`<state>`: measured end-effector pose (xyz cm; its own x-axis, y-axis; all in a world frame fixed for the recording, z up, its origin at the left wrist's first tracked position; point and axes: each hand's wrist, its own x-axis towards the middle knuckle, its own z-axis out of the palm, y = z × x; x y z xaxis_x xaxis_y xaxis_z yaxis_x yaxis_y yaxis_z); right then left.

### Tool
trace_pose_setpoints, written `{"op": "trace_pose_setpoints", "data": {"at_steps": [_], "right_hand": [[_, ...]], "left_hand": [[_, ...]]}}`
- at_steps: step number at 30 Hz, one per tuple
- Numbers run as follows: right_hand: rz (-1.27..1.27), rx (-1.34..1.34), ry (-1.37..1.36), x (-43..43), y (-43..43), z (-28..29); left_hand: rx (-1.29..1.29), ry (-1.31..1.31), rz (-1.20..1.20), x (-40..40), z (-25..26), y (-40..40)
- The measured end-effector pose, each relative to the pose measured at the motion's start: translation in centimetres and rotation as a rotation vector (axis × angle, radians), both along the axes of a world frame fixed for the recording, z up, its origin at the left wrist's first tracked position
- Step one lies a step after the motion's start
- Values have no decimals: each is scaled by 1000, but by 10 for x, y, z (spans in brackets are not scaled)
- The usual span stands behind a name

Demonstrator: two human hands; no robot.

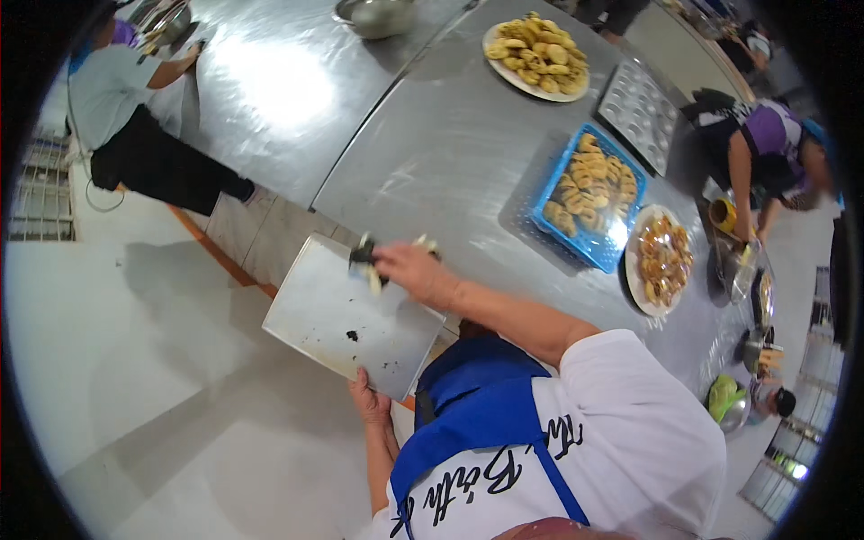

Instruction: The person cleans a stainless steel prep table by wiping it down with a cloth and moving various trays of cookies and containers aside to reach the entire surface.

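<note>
My left hand (371, 399) grips the near edge of a flat metal baking sheet (317, 297), with the thumb on top. The sheet is held tilted beside the corner of a steel table (432, 162). Dark specks and one larger black crumb (352, 335) lie on its surface. Over the sheet's far part, my right hand (420, 273) is closed around a blurred dark-and-pale object (368, 260), perhaps a cloth or a brush; its exact kind cannot be made out. Part of the sheet is hidden behind this hand.
A blue plastic basket (540, 209) of striped baked rolls, a plate of golden pastries (536, 57), another plate of glossy pastries (661, 263) and a round-cup mould tray (638, 115) stand on the table. A metal bowl (381, 17) is farther off. People (128, 101) work around the tables.
</note>
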<state>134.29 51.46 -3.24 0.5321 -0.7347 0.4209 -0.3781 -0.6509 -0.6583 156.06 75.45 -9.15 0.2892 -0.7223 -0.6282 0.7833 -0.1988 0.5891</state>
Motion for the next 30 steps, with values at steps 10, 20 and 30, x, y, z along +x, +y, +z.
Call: {"op": "trace_pose_setpoints", "data": {"at_steps": [10,20,30], "right_hand": [[-690,-11,-18,-73,-56,27],[-600,-345,198,-5,-185,-16],[-90,59,-122,-16,-35,12]], "left_hand": [[-64,-15,-14,34,-5,5],[-56,-82,113,61,25,10],[-333,-182,194,93,112,-135]]}}
